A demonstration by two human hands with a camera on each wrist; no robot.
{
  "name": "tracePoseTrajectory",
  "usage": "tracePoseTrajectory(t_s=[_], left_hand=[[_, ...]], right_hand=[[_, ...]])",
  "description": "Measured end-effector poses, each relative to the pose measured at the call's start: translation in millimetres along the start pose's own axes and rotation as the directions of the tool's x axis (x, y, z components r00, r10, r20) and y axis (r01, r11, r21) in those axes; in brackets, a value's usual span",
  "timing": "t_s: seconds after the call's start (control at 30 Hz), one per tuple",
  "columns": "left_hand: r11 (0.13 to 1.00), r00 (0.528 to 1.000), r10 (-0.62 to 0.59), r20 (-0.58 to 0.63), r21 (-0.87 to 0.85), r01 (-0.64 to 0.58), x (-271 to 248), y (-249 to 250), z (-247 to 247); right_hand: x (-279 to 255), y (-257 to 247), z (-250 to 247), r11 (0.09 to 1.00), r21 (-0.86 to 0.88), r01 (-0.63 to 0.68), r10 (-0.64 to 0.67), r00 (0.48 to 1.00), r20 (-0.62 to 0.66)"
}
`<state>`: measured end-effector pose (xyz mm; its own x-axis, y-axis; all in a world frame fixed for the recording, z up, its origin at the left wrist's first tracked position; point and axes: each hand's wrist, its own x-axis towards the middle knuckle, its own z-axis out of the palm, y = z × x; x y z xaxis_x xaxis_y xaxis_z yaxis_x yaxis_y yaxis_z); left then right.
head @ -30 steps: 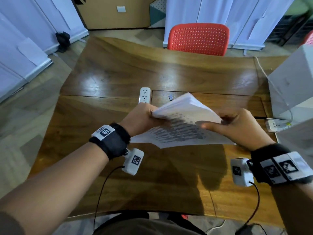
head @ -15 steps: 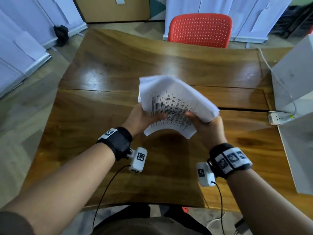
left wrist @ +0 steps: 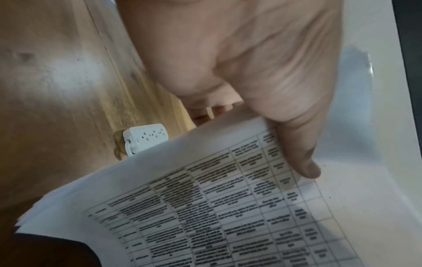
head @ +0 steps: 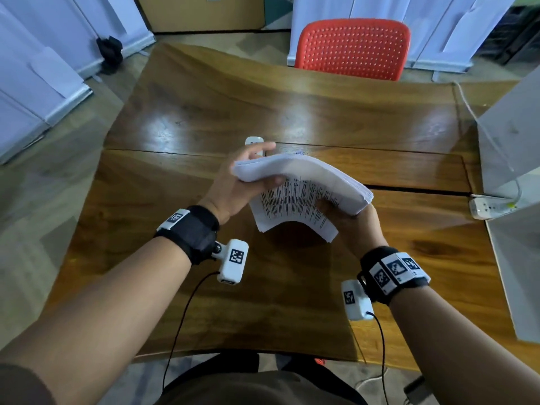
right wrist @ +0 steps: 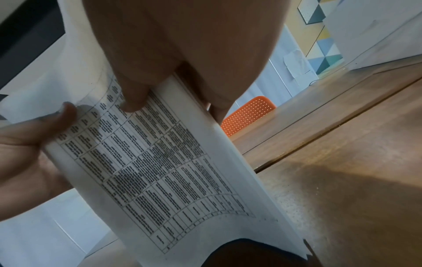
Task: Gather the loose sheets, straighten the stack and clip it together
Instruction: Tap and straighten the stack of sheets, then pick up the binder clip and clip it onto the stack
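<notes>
While bowed, stack (head: 304, 188) sits between both hands' thumbs and fingers.

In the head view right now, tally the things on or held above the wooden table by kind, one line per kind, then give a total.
Stacks of printed sheets: 1, held by the left hand and right hand
White power strips: 2
Small clips: 1, too small to be sure
Total: 4
</notes>
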<state>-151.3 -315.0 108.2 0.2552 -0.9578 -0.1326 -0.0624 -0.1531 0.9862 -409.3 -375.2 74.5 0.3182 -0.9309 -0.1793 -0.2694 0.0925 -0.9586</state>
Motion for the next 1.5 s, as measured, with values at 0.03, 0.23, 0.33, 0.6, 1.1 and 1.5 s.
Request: tracePoseTrajectory(t_s=[0.03, 0.23, 0.33, 0.6, 1.1, 1.5], left_hand=[[1.000, 1.000, -0.014, 0.018, 0.020, 0.014, 2.5, 0.2, 2.3], [0.999, 0.999, -0.030, -0.045, 0.039, 0.032, 10.3, 4.3, 13.1], [0.993, 1.000, -0.009, 0.006, 0.114, 0.008, 14.4, 7.3, 10.2], [0.967, 0.991, 0.035, 0.131, 0.245, -0.067, 29.2, 9.7, -12.4], [0.907, 0.924, -0.376, 0.064, 0.228, 0.353, 21.8, -23.3, -105.3], [0.867, 0.876, -0.474, 0.085, 0.217, 0.448, 10.7, -50.8, -134.1]], right_hand=[[1.9, 1.4, -0.4, 1.000, -0.005, 0.012, -0.012, 1.000, 0.021], [12.6, 0.6, -4.1, 0.999, 0.027, 0.033, -0.034, 0.997, 0.068], [20.5, 2.6, -9.7, 0.999, 0.048, 0.006, -0.010, 0.997, 0.078], [43.9, -7.8, -15.1, 0.996, 0.068, -0.060, 0.044, 0.977, 0.209], [192.0, 27.3, 32.9, 0.815, -0.492, -0.306, 0.335, 0.942, -0.031], [263.4, 72.9, 93.7, 0.784, -0.546, -0.295, 0.240, 0.956, -0.172]])
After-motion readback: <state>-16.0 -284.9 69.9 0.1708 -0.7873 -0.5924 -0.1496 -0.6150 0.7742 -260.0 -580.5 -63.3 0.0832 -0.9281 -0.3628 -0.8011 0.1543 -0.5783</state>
